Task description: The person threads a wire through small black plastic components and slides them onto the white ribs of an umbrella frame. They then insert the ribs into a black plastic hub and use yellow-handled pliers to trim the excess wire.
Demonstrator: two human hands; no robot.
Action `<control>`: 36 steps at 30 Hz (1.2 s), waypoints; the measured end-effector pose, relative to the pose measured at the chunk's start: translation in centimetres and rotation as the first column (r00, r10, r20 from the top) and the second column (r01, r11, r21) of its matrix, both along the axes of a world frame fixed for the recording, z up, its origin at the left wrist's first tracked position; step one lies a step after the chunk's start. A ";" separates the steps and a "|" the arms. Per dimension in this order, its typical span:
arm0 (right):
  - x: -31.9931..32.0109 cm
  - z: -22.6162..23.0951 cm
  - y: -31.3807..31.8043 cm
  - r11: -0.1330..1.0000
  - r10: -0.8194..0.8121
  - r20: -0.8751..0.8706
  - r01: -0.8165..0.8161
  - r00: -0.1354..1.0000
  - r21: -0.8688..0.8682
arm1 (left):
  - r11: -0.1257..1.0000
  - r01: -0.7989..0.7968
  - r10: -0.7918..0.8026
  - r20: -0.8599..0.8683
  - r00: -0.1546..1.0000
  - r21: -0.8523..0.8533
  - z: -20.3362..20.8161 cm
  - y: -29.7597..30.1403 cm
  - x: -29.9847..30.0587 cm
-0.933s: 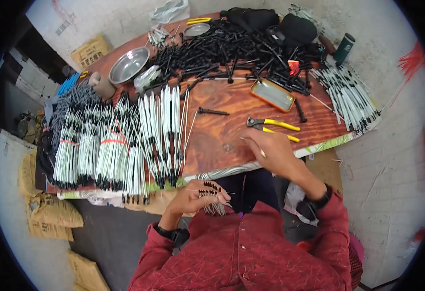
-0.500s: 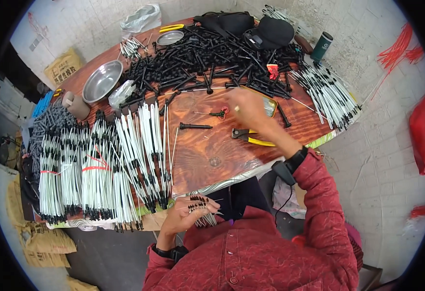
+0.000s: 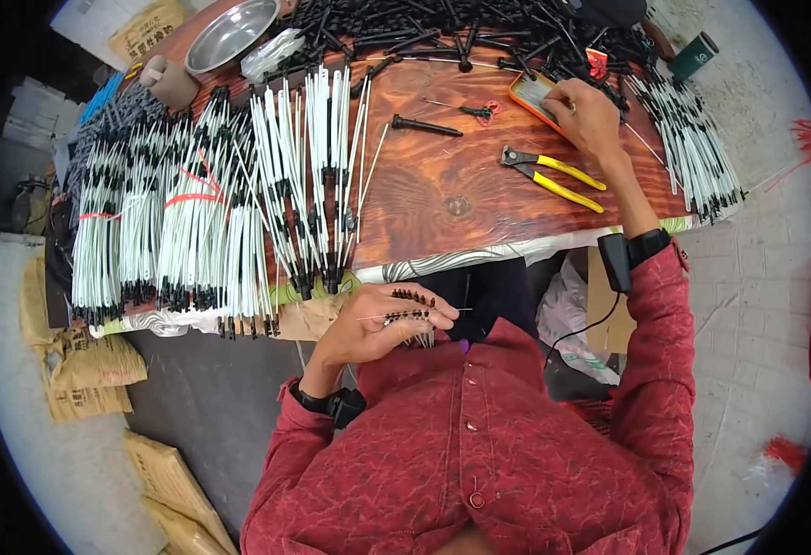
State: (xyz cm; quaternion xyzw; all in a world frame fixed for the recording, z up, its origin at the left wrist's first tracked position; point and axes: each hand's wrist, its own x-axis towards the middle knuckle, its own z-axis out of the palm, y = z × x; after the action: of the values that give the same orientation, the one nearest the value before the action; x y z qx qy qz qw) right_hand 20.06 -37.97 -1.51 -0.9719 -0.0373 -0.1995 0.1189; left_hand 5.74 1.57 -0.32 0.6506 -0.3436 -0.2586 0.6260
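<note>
Close in front of my body, my left hand point(image 3: 357, 326) is closed round a bundle of thin white rods with dark ends point(image 3: 413, 298). A thin wire or pin lies across the fingers. My right hand point(image 3: 590, 118) is over a small shallow orange-rimmed tin point(image 3: 522, 95) on the table's right side. Its fingers are bent together at the tin; what they pinch, if anything, is too small to make out. Yellow-handled pincers point(image 3: 553, 176) lie just nearer than that hand. To the left of the tin are small red-handled scissors point(image 3: 479, 112) and a black ribbed plastic rod point(image 3: 427, 126).
Bundles of white rods with black ends point(image 3: 188, 240) crowd the table's left side; another bundle point(image 3: 697, 153) lies far right. Black plastic parts point(image 3: 405, 23) are heaped at the back. A steel bowl point(image 3: 231, 37), a beige cup point(image 3: 168, 83) and a dark green bottle point(image 3: 694, 57) stand around.
The view has tilted down and left. My right hand has gone from a blurred sweep over the table to the tin. The left hand keeps its hold on the rods.
</note>
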 end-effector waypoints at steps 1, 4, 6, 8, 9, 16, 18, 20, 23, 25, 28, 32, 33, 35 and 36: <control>-0.4 0.1 0.2 1.000 -0.012 0.016 0.011 1.000 0.015 | 1.000 0.001 -0.001 0.015 1.000 -0.010 -0.1 0.1 -0.2; -1.1 1.0 0.6 0.998 -0.032 0.058 0.028 0.998 0.061 | 1.000 -0.006 0.007 0.037 0.999 -0.030 -0.3 0.1 -0.8; -1.7 1.8 0.8 0.996 -0.047 0.080 0.040 0.996 0.084 | 0.998 -0.021 0.024 0.050 0.998 -0.053 -0.5 0.1 -1.0; -2.2 2.6 1.4 0.992 -0.030 0.215 0.003 0.976 0.124 | 0.998 -0.023 0.026 0.050 0.998 -0.055 -0.5 0.2 -1.2; -2.4 2.9 1.8 0.990 -0.023 0.282 -0.019 0.959 0.143 | 0.998 -0.026 0.029 0.050 0.998 -0.059 -0.5 0.4 -1.3; -13.7 4.7 12.1 0.475 0.650 -0.114 -0.285 0.752 0.833 | 0.997 -0.067 0.069 0.052 0.996 -0.038 -0.9 1.4 -1.7; -16.6 4.8 14.0 0.490 0.701 -0.069 -0.410 0.710 0.769 | 0.994 -0.097 0.098 0.030 0.995 -0.041 -0.8 1.4 -2.0; -18.5 5.7 15.1 0.442 0.747 -0.138 -0.330 0.650 0.834 | 0.995 -0.095 0.095 0.076 0.993 -0.002 -0.3 1.5 -2.1; -19.4 5.2 15.8 0.450 0.702 -0.069 -0.367 0.708 0.814 | 0.994 -0.099 0.089 0.166 0.982 0.056 0.0 1.3 -2.3; -19.7 4.9 15.9 0.456 0.679 -0.033 -0.385 0.734 0.802 | 0.993 -0.111 0.102 0.183 0.978 0.041 -0.3 1.2 -2.5; -20.0 4.6 16.0 0.461 0.669 -0.004 -0.411 0.743 0.786 | 0.993 -0.117 0.108 0.188 0.976 0.034 -0.2 1.0 -2.8; -20.2 4.4 16.1 0.464 0.672 0.012 -0.434 0.740 0.772 | 0.992 -0.117 0.107 0.184 0.977 0.041 0.0 0.8 -3.1; -20.2 4.3 16.2 0.464 0.672 0.012 -0.434 0.740 0.772 | 0.992 -0.120 0.109 0.190 0.976 0.045 0.0 0.7 -3.1; -20.4 4.3 16.2 0.472 0.667 0.016 -0.439 0.745 0.764 | 0.991 -0.123 0.111 0.195 0.974 0.049 0.0 0.7 -3.3; -20.4 4.3 16.2 0.477 0.665 0.018 -0.443 0.747 0.759 | 0.991 -0.123 0.111 0.197 0.974 0.052 0.1 0.7 -3.3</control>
State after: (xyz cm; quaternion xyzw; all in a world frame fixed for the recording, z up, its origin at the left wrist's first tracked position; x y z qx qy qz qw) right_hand -0.35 -21.73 2.77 -0.7931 -0.2536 -0.0079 0.5537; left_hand 2.49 2.27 -0.19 0.7114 -0.3556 -0.1674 0.5827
